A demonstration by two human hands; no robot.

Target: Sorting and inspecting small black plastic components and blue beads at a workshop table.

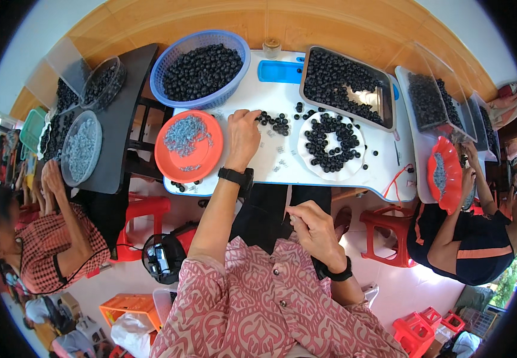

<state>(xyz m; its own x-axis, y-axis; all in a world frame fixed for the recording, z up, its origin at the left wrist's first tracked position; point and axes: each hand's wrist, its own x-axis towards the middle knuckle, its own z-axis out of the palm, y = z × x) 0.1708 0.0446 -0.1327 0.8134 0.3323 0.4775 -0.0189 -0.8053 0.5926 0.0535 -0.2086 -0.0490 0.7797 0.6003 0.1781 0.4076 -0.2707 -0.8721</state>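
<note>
My left hand (244, 138) is over the white table (259, 166), fingers curled down at the edge of a small group of black ring-like pieces (279, 123). Whatever is between its fingertips is hidden. My right hand (317, 232) is in front of my body, below the table edge, thumb and forefinger pinched together. A thin, pin-like thing pokes out from that pinch, too small to name. An orange-red plate (164, 168) of small grey-blue pieces (186, 136) lies left of my left hand. A white scalloped plate (330, 171) with more black pieces sits to the right.
At the back are a blue-purple basket (243, 74) full of black pieces, a blue tray (277, 71), a glass jar (271, 48) and a metal tray (388, 98). Co-workers (70, 238) sit at both sides. Red stools (389, 230) stand on the floor.
</note>
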